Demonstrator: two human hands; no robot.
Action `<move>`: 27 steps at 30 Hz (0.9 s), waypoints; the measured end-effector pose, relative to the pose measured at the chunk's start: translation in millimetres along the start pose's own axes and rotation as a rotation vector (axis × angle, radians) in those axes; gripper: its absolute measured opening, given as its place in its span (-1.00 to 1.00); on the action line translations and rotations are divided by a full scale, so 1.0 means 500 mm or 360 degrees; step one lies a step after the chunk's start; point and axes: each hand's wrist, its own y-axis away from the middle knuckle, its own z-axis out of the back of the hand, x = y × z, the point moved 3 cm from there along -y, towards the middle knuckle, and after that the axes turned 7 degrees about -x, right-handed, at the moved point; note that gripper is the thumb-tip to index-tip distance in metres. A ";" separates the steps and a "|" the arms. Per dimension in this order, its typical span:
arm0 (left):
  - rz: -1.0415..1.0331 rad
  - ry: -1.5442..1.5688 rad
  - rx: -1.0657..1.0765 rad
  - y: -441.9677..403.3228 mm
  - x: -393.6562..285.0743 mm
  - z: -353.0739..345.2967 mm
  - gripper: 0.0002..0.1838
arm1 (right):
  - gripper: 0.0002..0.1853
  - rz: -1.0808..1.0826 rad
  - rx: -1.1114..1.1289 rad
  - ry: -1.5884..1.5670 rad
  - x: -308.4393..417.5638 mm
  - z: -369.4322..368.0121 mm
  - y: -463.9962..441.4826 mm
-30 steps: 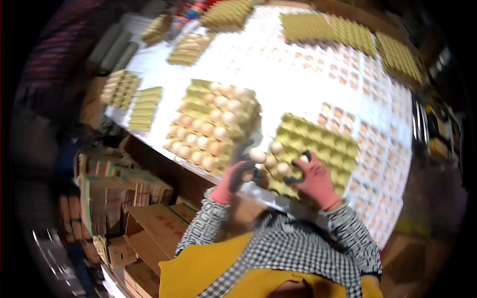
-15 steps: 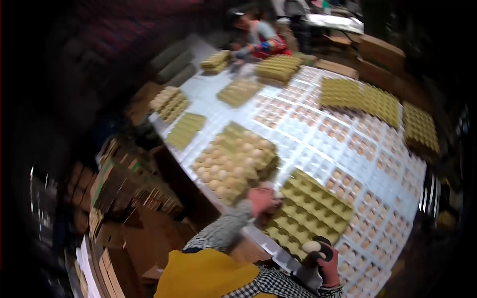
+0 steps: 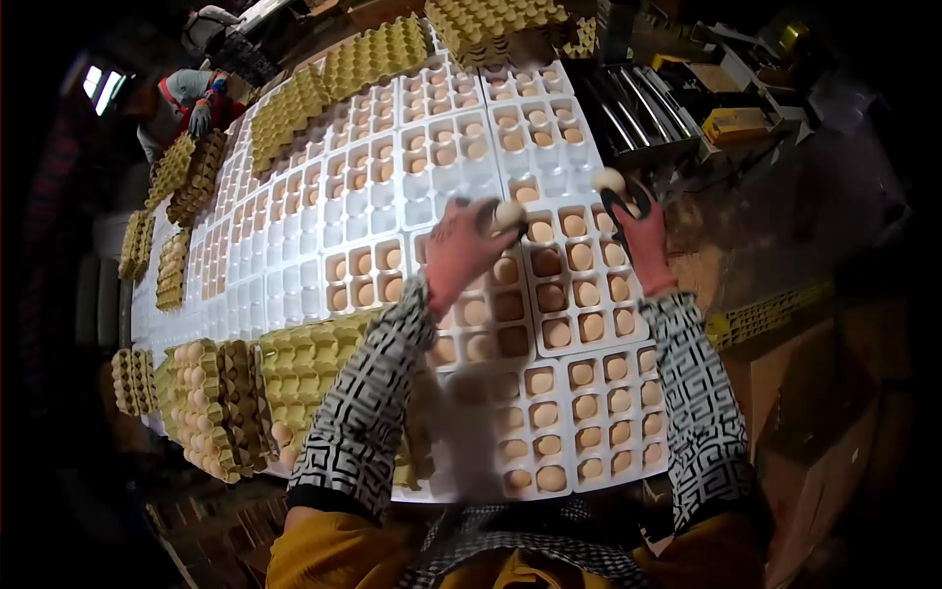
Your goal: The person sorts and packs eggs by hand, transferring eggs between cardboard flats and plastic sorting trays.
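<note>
My left hand (image 3: 459,247), in a pink glove with dark fingertips, is closed on a pale egg (image 3: 508,216) above the white plastic egg trays. To its right my right hand (image 3: 640,234), gloved the same way, grips another egg (image 3: 608,181) at its fingertips; a second pale egg seems to sit within its curled fingers. Below the hands, a white egg tray (image 3: 536,334) has brown eggs (image 3: 587,294) in its pockets. Just beyond my hands lie pockets without eggs (image 3: 561,184).
Pulp egg flats (image 3: 306,368) and a stack of egg-filled flats (image 3: 211,407) stand at the left. More pulp flats (image 3: 378,57) line the far side. A co-worker (image 3: 186,103) bends at the far left. Metal rails (image 3: 643,108) and cardboard boxes (image 3: 814,393) are on the right.
The view has swung right. My left hand has left the pulp flats and is over the white trays with an egg. My right hand has moved over the trays, still holding eggs.
</note>
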 end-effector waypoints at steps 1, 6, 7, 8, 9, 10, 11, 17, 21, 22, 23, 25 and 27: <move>-0.0001 -0.0036 -0.0053 -0.051 -0.012 -0.034 -0.37 | -0.44 0.0152 -0.0027 0.0268 -0.013 -0.032 -0.045; 0.0141 -0.0397 -0.0022 -0.255 -0.021 -0.155 -0.28 | -0.36 0.0305 0.0094 0.1344 -0.032 -0.142 -0.178; 0.0143 -0.0431 0.0043 -0.266 -0.021 -0.169 -0.29 | -0.36 0.0212 0.0134 0.1423 -0.042 -0.150 -0.183; 0.0206 -0.0335 0.0234 -0.275 -0.018 -0.185 -0.30 | -0.37 0.0219 0.0039 0.1463 -0.047 -0.147 -0.184; 0.0200 -0.0372 0.0309 -0.279 -0.017 -0.197 -0.29 | -0.39 0.0241 -0.0008 0.1518 -0.050 -0.143 -0.183; 0.0088 -0.0474 0.0305 -0.286 0.003 -0.223 -0.28 | -0.41 0.0231 0.0059 0.1639 -0.038 -0.141 -0.175; -0.0027 -0.0573 0.0303 -0.280 0.010 -0.238 -0.27 | -0.42 0.0218 0.0125 0.1761 -0.037 -0.137 -0.168; 0.0680 0.1055 -0.0091 -0.279 0.082 -0.209 -0.52 | -0.41 0.0478 0.0180 0.0836 -0.028 -0.136 -0.155; 0.0808 0.1849 -0.0565 -0.289 0.140 -0.185 -0.82 | -0.55 0.0668 0.0394 0.1090 -0.025 -0.162 -0.108; 0.0778 0.1852 -0.0684 -0.288 0.150 -0.173 -0.82 | -0.55 0.0804 0.0222 0.0941 -0.029 -0.161 -0.116; 0.0749 0.1854 -0.0806 -0.284 0.161 -0.159 -0.83 | -0.55 0.0936 0.0055 0.0786 -0.033 -0.157 -0.123; 0.0424 0.1164 -0.1123 -0.315 0.261 -0.165 -0.79 | -0.58 0.0861 0.0116 0.1009 -0.066 -0.150 -0.129; 0.0065 0.0698 -0.0979 -0.263 0.188 -0.130 -0.70 | -0.60 0.0937 0.0170 0.1393 -0.116 -0.145 -0.123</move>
